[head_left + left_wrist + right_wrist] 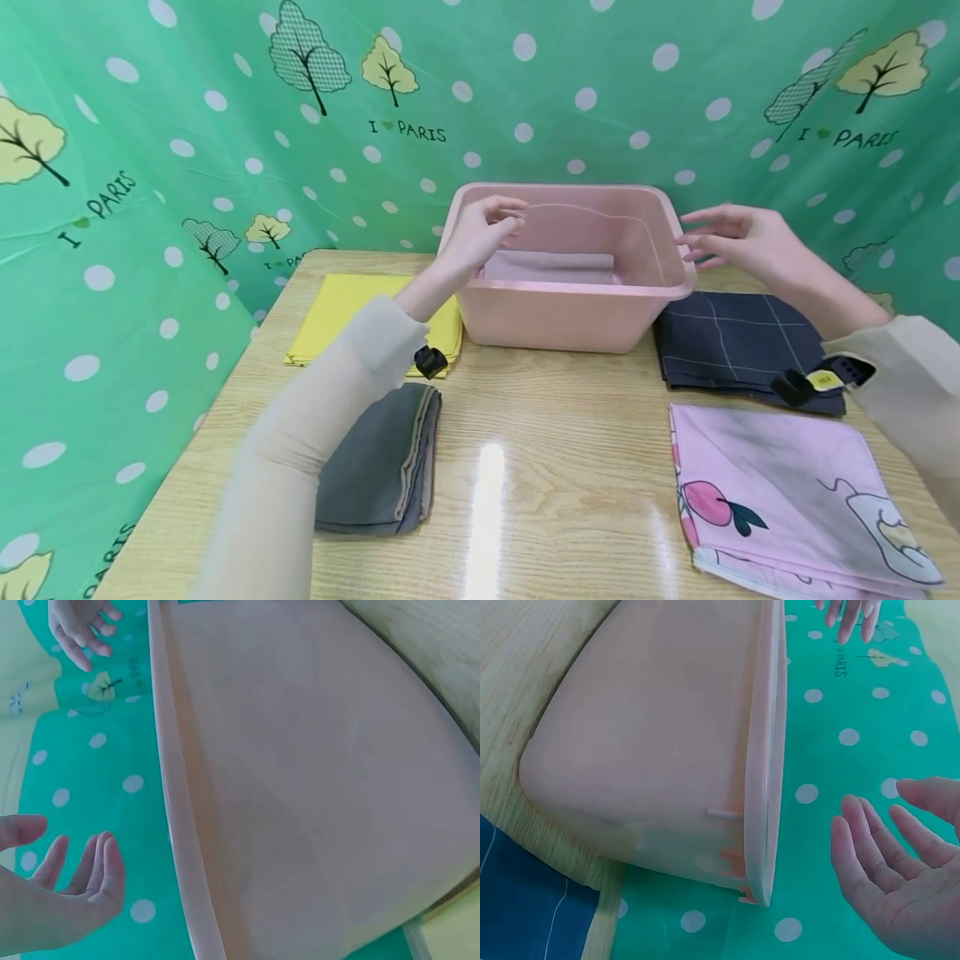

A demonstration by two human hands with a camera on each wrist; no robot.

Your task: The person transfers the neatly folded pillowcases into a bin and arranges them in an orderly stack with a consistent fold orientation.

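A pink plastic bin (555, 317) stands at the back of the wooden table, its open top facing up. Over its left rim hovers my left hand (486, 232), with loosely bent fingers that hold nothing; the left wrist view shows the same hand (75, 900) apart from the rim. Just off the right rim is my right hand (742, 237), its fingers pointing toward the bin. Seen from the right wrist, that hand (904, 881) has spread, slightly curved fingers with nothing between them. A pale flat surface shows at the bottom inside the bin.
Folded cloths lie on both sides: yellow (352, 304) and dark grey (371, 467) at left, navy checked (731, 337) and pink with a printed fruit (780, 492) at right. A green dotted curtain (525, 100) hangs behind the table (555, 450).
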